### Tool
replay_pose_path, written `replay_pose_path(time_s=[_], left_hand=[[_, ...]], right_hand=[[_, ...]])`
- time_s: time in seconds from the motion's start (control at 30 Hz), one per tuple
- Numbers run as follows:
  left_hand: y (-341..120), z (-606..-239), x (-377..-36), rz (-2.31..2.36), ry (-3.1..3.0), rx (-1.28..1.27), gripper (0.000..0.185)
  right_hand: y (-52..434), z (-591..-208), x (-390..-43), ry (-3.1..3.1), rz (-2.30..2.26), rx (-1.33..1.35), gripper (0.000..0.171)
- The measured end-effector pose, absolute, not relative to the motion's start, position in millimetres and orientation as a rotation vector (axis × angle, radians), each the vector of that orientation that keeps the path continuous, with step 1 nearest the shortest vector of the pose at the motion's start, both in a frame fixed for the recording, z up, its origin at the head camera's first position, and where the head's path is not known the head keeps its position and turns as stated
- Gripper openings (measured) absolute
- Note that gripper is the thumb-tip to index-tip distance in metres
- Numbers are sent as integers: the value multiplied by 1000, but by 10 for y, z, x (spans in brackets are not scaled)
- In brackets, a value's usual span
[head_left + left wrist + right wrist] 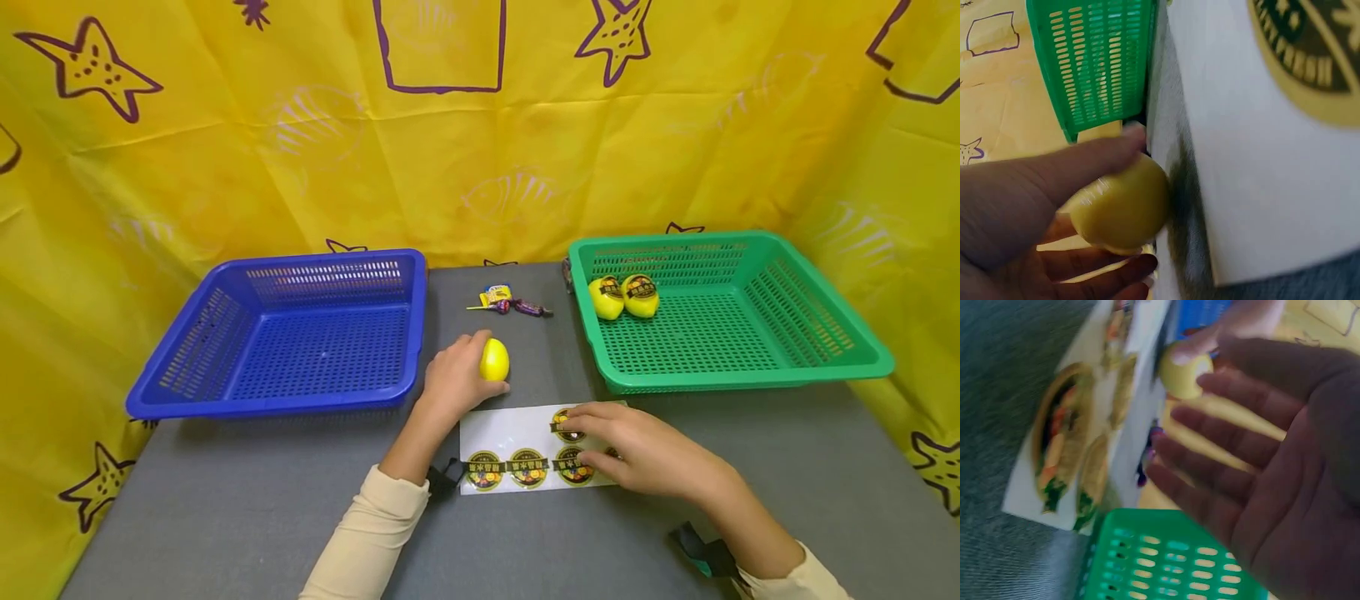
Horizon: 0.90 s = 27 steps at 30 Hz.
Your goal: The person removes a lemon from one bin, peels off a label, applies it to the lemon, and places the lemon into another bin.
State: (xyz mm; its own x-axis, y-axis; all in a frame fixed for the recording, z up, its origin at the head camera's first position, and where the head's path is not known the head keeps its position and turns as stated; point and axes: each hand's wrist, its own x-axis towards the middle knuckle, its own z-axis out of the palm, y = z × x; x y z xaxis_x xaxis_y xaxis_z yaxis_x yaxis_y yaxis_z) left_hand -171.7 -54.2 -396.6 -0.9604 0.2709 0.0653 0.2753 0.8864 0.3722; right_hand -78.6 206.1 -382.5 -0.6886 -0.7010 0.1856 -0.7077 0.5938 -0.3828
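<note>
My left hand (456,373) holds a yellow lemon (496,361) on the grey table, just behind the sticker sheet. In the left wrist view the thumb lies over the lemon (1124,206) and the fingers curve under it. No sticker shows on its visible side. Over the right part of the white sticker sheet (498,425) is my right hand (648,450), fingers extended and holding nothing. Round black-and-gold fruit stickers (527,468) line the sheet's near edge, with one more (564,423) farther back, partly covered by the right fingers.
A blue basket (270,408) stands at the left. In the green basket (742,379) at the right lie two lemons (641,297) bearing stickers. Between the baskets are a lollipop (501,307), a purple-wrapped candy (529,308) and a small yellow-and-blue packet (497,292). A yellow patterned cloth (480,150) hangs behind.
</note>
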Motion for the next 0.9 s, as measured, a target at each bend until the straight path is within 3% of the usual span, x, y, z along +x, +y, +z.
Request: replay_pose_path(time_s=[0.3, 0.9], left_hand=[[-403, -4060, -1668, -739, -2999, -544, 75], [-470, -4002, -1697, -698, -3104, -531, 98]], right_hand=[[2134, -3912, -831, -3151, 419, 866, 67], [2159, -3949, -867, -3142, 406, 885, 69]])
